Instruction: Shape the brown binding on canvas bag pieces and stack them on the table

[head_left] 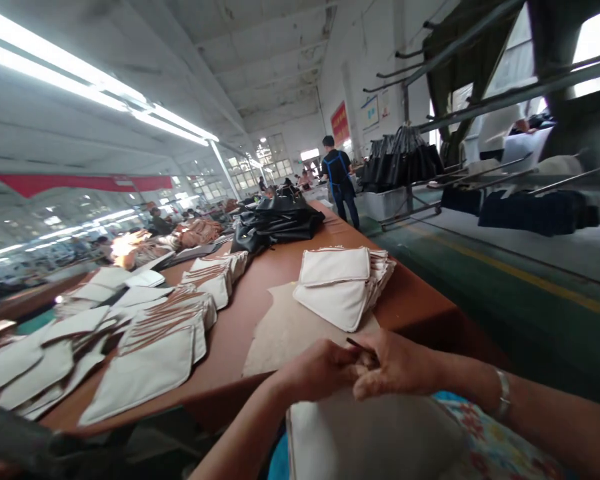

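My left hand (325,368) and my right hand (403,363) meet fingertip to fingertip just past the table's near edge, both closed. A thin dark brown strip (356,344) sticks out between the fingers of my right hand; what kind it is I cannot tell. Whatever my left fingers pinch is hidden. Under both hands, a cream leather-like panel (370,433) with a stitched edge lies over my lap. Just beyond them, a stack of cream stitched pieces (335,270) with brown edges rests on a tan sheet (275,333).
The brown-covered table (235,320) carries rows of cream panels (145,367) at left and a black heap of material (280,220) farther back. A person (337,177) in a blue-strapped apron stands beyond. Black bags (400,160) hang from a metal rack at right.
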`<state>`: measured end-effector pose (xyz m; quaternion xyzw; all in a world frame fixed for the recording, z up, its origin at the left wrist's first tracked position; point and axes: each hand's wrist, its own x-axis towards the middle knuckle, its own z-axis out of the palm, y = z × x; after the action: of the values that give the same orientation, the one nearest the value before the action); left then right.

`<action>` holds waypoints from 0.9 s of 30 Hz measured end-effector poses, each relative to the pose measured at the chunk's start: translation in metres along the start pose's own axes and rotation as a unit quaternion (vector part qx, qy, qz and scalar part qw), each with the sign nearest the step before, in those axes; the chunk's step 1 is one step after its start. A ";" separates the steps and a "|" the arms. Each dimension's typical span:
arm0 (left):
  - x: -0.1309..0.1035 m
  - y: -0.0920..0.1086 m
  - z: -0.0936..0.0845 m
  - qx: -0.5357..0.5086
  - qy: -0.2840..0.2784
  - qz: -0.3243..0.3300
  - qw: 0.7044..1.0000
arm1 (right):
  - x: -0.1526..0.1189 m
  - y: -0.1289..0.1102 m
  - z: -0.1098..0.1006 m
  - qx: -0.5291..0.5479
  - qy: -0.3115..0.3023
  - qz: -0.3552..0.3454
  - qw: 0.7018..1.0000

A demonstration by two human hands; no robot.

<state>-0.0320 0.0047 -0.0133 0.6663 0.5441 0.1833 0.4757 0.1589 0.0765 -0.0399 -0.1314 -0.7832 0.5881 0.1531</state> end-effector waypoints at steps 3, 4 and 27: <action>-0.027 -0.036 -0.007 -0.047 -0.012 -0.054 0.997 | -0.004 0.013 -0.004 0.057 0.011 0.038 0.998; -0.035 -0.045 -0.009 -0.069 -0.009 -0.060 0.996 | -0.005 0.018 -0.008 0.066 0.037 0.033 0.997; 0.006 0.002 -0.010 -0.141 -0.099 -0.015 0.985 | -0.019 0.073 -0.054 -0.069 0.167 0.044 0.983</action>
<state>-0.0370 0.0143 -0.0082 0.5992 0.4732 0.1837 0.6191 0.1993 0.1367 -0.0973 -0.2723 -0.7791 0.5083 0.2461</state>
